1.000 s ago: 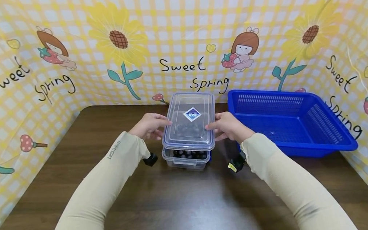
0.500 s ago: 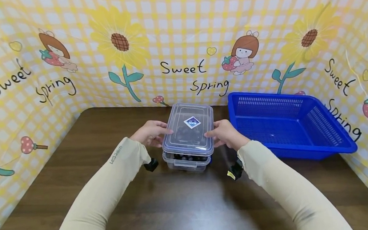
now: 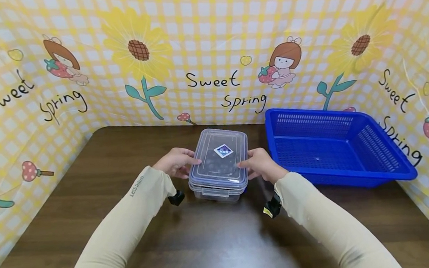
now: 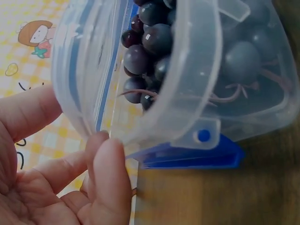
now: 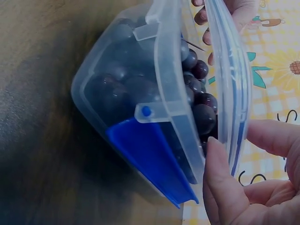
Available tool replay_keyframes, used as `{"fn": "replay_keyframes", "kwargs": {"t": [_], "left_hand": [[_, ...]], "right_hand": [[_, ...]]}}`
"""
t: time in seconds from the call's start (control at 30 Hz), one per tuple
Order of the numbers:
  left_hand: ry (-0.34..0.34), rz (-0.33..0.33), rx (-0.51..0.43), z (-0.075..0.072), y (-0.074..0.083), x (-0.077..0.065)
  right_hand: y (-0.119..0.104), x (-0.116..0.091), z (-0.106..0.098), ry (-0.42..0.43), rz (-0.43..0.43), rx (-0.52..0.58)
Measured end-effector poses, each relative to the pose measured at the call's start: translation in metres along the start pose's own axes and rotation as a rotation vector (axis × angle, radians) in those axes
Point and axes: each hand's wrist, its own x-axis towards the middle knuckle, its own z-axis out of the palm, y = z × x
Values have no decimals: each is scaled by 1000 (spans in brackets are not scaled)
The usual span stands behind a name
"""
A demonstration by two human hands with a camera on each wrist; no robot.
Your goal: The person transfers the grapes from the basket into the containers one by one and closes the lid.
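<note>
Clear plastic lid [image 3: 217,170] sits in the middle of the frame in the head view, held over a see-through box [image 3: 216,197]. A sticker [image 3: 223,151], blue and white, is stuck on top of it. The left hand [image 3: 177,160] pinches the lid's left edge, with its thumb on top and other fingers below. The right hand [image 3: 260,162] pinches the right edge the same way. Both wrist views show a gap between the lid and the rim of the box, so the lid is not pressed down there. Dark round grapes [image 4: 157,37] fill the box, and they show through its sides and in the gap. A thin brown stem [image 4: 133,92] pokes out among them in the left wrist view. One blue clip [image 4: 197,154] hangs open at the bottom of the left wrist view, and another blue clip [image 5: 150,154] hangs open at the lower middle of the right wrist view. The box stands on a brown wooden table [image 3: 201,246]. At the right of the head view is a big blue basket [image 3: 311,147] with little holes in its sides. Behind everything, across the top, hangs a yellow checked cloth [image 3: 205,32] with big flowers on it.
</note>
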Motion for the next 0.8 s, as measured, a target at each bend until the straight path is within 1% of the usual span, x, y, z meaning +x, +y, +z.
{"fn": "replay_keyframes", "kwargs": {"t": [0.13, 0.33, 0.63, 0.8], "left_hand": [[2, -10, -1, 0, -3, 1], [13, -4, 10, 0, -4, 2], [24, -1, 55, 0, -2, 2], [13, 32, 106, 0, -4, 2]], "right_hand": [[3, 1, 3, -1, -3, 4], [3, 1, 4, -3, -2, 0], [2, 1, 4, -15, 25, 9], [3, 0, 6, -15, 32, 13]]}}
